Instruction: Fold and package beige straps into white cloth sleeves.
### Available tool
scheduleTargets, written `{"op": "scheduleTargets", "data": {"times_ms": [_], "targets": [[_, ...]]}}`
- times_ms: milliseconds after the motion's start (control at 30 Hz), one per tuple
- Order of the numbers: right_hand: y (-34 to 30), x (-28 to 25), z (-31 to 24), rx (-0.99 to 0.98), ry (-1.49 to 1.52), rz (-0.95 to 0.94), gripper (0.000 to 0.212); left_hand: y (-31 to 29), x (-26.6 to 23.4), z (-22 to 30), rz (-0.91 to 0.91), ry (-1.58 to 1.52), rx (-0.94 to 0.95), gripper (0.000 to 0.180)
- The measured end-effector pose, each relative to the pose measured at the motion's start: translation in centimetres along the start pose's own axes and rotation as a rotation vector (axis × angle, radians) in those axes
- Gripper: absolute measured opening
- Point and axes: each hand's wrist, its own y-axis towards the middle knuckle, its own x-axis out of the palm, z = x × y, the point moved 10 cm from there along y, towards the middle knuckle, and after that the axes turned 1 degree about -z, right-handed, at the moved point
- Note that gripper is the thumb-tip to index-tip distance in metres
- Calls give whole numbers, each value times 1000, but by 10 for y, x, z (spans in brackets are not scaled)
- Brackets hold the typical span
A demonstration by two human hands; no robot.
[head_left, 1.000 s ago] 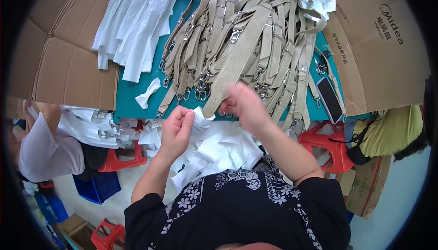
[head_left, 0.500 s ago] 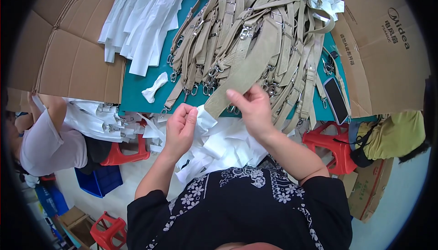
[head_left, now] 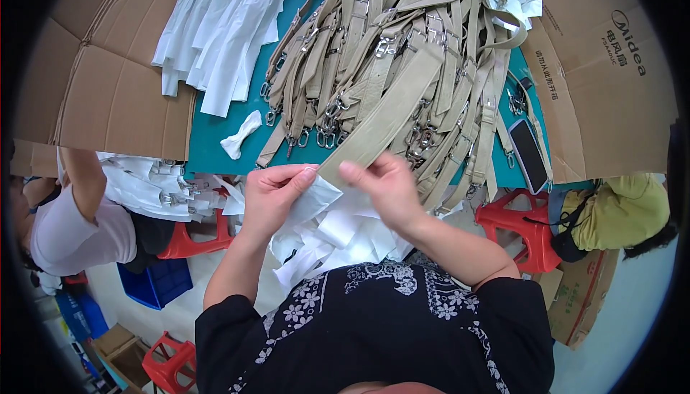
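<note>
My left hand [head_left: 272, 196] pinches a thin white sleeve [head_left: 316, 198] at the near end of a wide beige strap [head_left: 388, 121]. Whether the strap's end lies inside the sleeve or only against it, I cannot tell. Close by on the right, my right hand [head_left: 387, 189] is slightly blurred, its thumb and fingers closed on the strap near that end. The strap slants up and away over a big pile of beige straps [head_left: 359, 20] with metal buckles and clips.
Long white sleeves [head_left: 215, 28] lie at the table's far left, near a crumpled white piece [head_left: 241, 135]. A phone [head_left: 528, 157] rests at the right. Cardboard flaps [head_left: 122, 99] flank the table. Loose white sheets [head_left: 338, 236] hang before me. Red stools [head_left: 514, 229] and co-workers [head_left: 83, 221] are beside me.
My left hand has shifted slightly left and turned flatter, and more of the white sleeve shows. The right hand has slid a little toward the strap's near end.
</note>
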Motion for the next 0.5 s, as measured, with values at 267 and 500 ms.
{"op": "scheduleTargets", "data": {"times_ms": [267,500], "targets": [[29,-47,-10,59,197,173,22,3,-4,-17,-33,60,-76,21],[-3,2,-5,-202,-211,-35,19,8,19,-2,-16,-13,11,21]]}}
